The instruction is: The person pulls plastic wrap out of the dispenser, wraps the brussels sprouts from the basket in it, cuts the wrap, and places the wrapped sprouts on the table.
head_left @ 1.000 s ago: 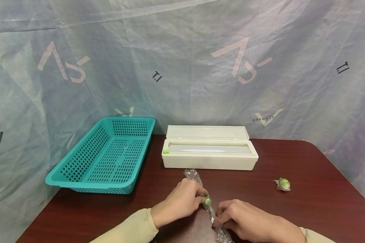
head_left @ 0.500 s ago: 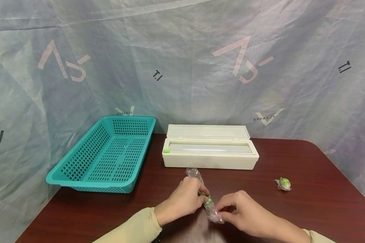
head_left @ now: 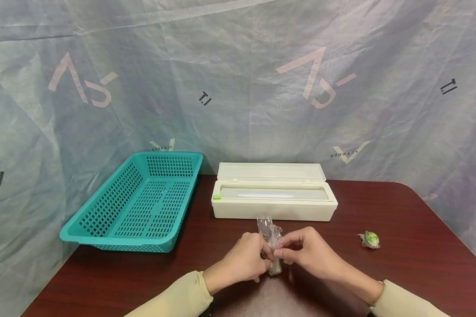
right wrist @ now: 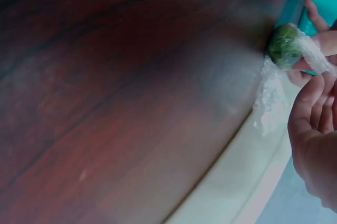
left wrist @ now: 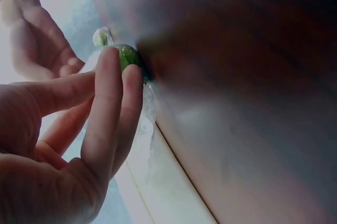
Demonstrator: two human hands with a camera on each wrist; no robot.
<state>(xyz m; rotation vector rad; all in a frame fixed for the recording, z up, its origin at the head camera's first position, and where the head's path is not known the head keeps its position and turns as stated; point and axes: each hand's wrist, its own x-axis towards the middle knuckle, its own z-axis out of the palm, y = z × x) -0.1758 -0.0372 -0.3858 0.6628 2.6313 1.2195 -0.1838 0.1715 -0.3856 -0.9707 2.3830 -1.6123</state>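
Between the fingers of my left hand (head_left: 246, 257) is a small round green vegetable (right wrist: 283, 47), like a Brussels sprout, with clear plastic wrap around it. In the head view the fingers largely hide it. My right hand (head_left: 311, 253) pinches the plastic wrap (head_left: 270, 231) with thumb and forefinger, right beside the left fingertips. One loose length of wrap points away from me, toward the white box. In the left wrist view some green (left wrist: 128, 57) shows past the left fingers (left wrist: 109, 103). A second wrapped green vegetable (head_left: 370, 240) lies on the table to the right.
A white plastic wrap dispenser (head_left: 271, 211) with a raised lid and a green slider stands behind the hands. To the left is a teal perforated basket (head_left: 168, 242). The dark red table (head_left: 412, 268) ends at a grey printed curtain (head_left: 246, 127).
The near end of the wrap has been brought up and folded away from me over the vegetable. My right hand has moved forward and left, up against the left fingers.
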